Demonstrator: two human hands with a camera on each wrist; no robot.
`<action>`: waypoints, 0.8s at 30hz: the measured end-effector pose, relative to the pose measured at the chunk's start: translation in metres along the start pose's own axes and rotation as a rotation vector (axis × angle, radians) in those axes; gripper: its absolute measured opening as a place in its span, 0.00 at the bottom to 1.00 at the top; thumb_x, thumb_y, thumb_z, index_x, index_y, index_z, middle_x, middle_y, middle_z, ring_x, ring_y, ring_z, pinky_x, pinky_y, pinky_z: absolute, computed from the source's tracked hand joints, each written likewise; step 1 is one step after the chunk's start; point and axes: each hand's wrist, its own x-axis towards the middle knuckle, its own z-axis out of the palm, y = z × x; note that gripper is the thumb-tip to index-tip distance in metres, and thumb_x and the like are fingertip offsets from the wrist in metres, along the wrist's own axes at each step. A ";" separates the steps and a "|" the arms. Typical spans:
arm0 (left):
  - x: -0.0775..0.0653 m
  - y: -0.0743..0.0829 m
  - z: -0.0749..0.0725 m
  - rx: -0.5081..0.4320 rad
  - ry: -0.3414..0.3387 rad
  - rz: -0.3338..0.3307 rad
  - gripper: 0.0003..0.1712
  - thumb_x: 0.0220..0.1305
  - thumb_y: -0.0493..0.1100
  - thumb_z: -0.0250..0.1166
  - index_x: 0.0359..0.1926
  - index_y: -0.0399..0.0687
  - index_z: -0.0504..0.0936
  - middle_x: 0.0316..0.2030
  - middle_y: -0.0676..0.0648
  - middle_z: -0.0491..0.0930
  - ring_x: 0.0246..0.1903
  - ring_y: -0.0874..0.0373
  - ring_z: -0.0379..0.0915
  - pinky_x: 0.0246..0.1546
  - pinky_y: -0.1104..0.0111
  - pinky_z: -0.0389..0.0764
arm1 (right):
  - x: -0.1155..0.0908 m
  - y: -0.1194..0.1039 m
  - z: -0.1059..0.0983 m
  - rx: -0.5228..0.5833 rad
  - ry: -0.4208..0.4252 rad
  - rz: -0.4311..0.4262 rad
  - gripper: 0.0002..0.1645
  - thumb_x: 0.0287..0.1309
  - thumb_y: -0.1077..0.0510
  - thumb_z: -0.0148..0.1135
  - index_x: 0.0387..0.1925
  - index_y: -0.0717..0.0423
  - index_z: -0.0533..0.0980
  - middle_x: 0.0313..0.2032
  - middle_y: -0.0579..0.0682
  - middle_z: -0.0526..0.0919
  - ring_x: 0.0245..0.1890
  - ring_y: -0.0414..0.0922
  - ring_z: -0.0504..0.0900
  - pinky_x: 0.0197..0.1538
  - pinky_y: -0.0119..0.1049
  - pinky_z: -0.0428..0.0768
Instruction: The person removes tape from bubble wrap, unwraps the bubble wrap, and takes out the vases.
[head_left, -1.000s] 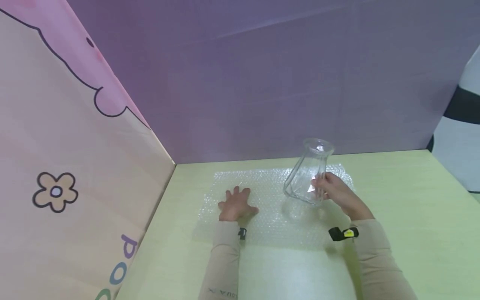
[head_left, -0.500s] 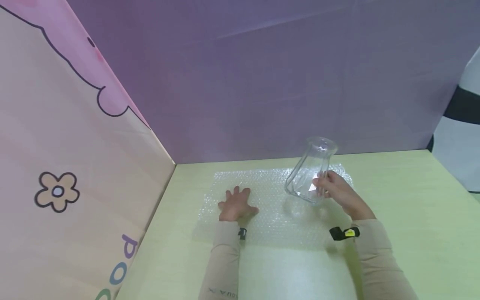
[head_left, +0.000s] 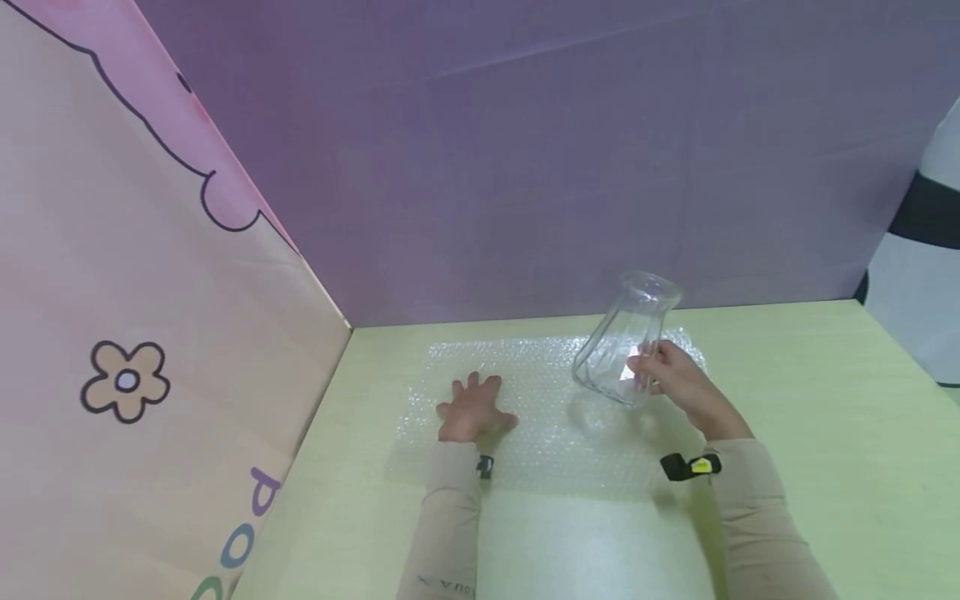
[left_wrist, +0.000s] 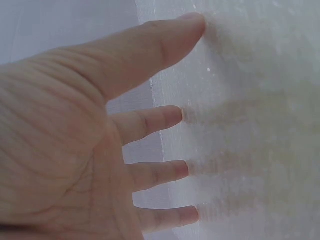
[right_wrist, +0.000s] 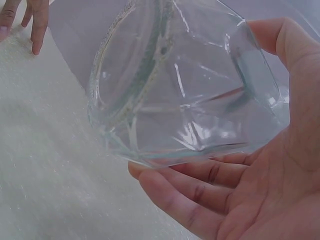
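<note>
My right hand (head_left: 678, 383) holds a clear glass vase (head_left: 611, 350) by its lower right side, thumb on one face and fingers beneath. The vase has faceted walls and a flared rim, and it tilts to the right above the bubble wrap (head_left: 547, 450). Up close, the right wrist view shows the vase's thick base (right_wrist: 135, 85) turned toward the camera. My left hand (head_left: 471, 410) is spread, its fingertips resting on the left part of the flat bubble wrap sheet. In the left wrist view, the left thumb (left_wrist: 150, 47) and several fingers touch the sheet.
The sheet lies on a pale yellow-green table (head_left: 810, 433). A purple backdrop (head_left: 525, 167) rises behind the table's far edge, and a printed panel (head_left: 187, 333) with a flower stands along its left side. A white and black panel (head_left: 930, 275) is at the right.
The vase has shifted slightly up and to the right with my right hand, leaning a little more. My left hand stays in place on the bubble wrap.
</note>
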 end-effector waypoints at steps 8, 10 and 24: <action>0.001 -0.001 0.001 0.005 0.000 0.000 0.46 0.59 0.59 0.73 0.75 0.58 0.67 0.79 0.38 0.55 0.77 0.30 0.46 0.64 0.25 0.59 | -0.001 0.002 -0.001 -0.003 0.016 -0.011 0.32 0.73 0.44 0.56 0.62 0.65 0.62 0.45 0.49 0.79 0.41 0.39 0.80 0.49 0.36 0.80; 0.001 0.000 0.001 0.006 0.000 0.000 0.46 0.59 0.59 0.73 0.75 0.58 0.67 0.79 0.38 0.55 0.77 0.30 0.46 0.65 0.25 0.59 | 0.000 0.003 -0.002 -0.003 0.019 -0.014 0.32 0.73 0.45 0.56 0.62 0.65 0.62 0.45 0.48 0.79 0.41 0.38 0.80 0.49 0.36 0.80; 0.000 0.000 0.000 -0.003 0.002 0.004 0.46 0.59 0.58 0.73 0.76 0.57 0.67 0.79 0.38 0.55 0.77 0.29 0.46 0.65 0.25 0.58 | -0.002 0.004 -0.004 0.073 0.012 -0.051 0.31 0.73 0.49 0.57 0.63 0.66 0.60 0.42 0.41 0.79 0.40 0.36 0.82 0.49 0.32 0.82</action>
